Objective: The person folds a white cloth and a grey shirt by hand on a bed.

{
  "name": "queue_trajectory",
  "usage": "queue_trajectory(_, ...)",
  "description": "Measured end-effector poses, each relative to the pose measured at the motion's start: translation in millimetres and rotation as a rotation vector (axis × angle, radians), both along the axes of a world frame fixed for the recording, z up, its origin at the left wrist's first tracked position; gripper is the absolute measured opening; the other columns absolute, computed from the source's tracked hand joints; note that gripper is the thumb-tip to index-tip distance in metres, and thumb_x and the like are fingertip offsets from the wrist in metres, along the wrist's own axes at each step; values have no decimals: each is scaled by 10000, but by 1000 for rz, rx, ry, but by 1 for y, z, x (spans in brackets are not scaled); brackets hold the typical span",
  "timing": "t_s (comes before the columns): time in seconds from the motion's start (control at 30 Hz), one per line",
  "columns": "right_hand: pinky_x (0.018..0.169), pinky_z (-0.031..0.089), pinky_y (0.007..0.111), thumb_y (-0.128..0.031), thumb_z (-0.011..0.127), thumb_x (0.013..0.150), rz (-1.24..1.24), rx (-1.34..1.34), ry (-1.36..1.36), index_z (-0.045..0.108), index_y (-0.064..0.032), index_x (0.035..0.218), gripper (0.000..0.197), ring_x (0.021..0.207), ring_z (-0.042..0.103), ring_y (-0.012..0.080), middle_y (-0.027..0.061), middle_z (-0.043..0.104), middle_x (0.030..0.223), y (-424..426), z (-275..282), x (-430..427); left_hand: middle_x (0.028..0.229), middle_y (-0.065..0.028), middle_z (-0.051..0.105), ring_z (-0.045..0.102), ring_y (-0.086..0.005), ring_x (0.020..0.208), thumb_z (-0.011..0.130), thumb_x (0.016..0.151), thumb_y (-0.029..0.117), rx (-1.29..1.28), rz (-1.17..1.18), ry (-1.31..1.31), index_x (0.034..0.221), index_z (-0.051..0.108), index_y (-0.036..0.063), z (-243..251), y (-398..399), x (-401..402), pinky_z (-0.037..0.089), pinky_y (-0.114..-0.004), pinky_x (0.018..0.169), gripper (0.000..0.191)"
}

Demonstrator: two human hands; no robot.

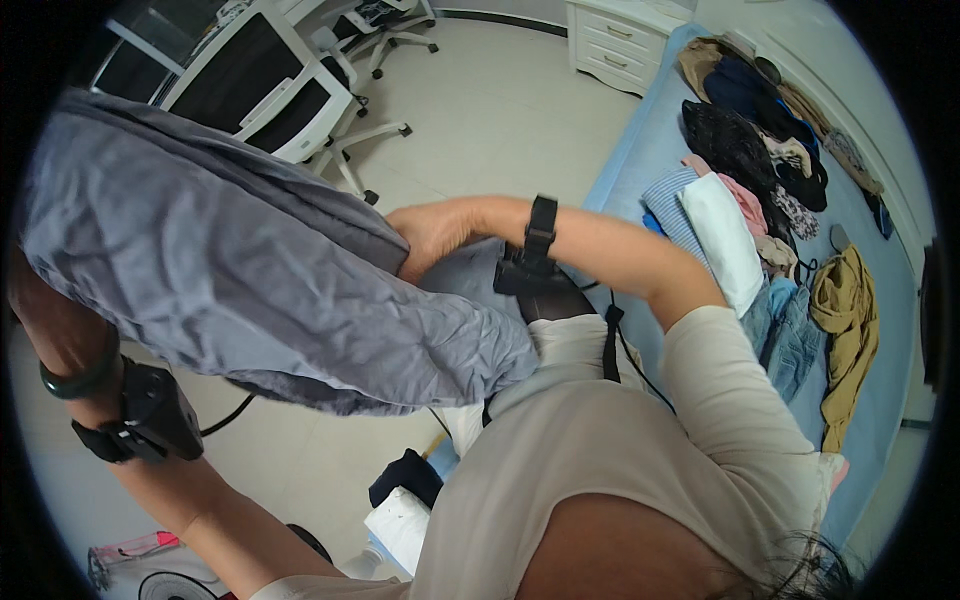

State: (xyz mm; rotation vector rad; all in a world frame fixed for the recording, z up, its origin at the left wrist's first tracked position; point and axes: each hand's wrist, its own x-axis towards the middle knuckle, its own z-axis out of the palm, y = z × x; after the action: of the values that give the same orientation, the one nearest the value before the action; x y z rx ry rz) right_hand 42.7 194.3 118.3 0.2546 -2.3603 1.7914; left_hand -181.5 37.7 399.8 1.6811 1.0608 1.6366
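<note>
A large grey cloth garment [285, 277] is stretched in front of my body from the left rim to my waist, with a darker fold along its upper side. My right hand [424, 236] grips the edge of this fold, its fingers partly hidden by the cloth. At the far left my left hand [46, 311] goes behind the garment, so its fingers are hidden. A green bangle [82, 382] and a strapped black device [157, 409] sit at my left wrist. Another black device [529, 262] is strapped to my right wrist.
On the right, a bed with a light blue sheet [622, 161] holds piled clothes, jeans [791, 349] and a mustard garment [844, 315]. A white drawer cabinet [619, 52] stands beyond. White office chairs [300, 112] are at upper left. A dark cable hangs near my waist.
</note>
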Motion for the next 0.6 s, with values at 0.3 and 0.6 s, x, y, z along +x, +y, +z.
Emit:
queue_trajectory(0.3,579,456,326,-141,668,665,-560,60,-358,617,54,865,284,611,553,163,104,627,669,-16,-57,-17,1090,-100,595,574,-181,978,448,935,229,156,594,791,1186,503,0,39,-23,-72,472,-293,850,345)
queue_trajectory(0.6,790,452,258,-13,626,717,-962,-155,286,641,-4,981,265,846,559,107,19,646,910,84,69,72,1114,-86,550,553,-176,981,444,957,214,138,677,577,1203,471,-30,-15,-47,-125,456,-301,865,348)
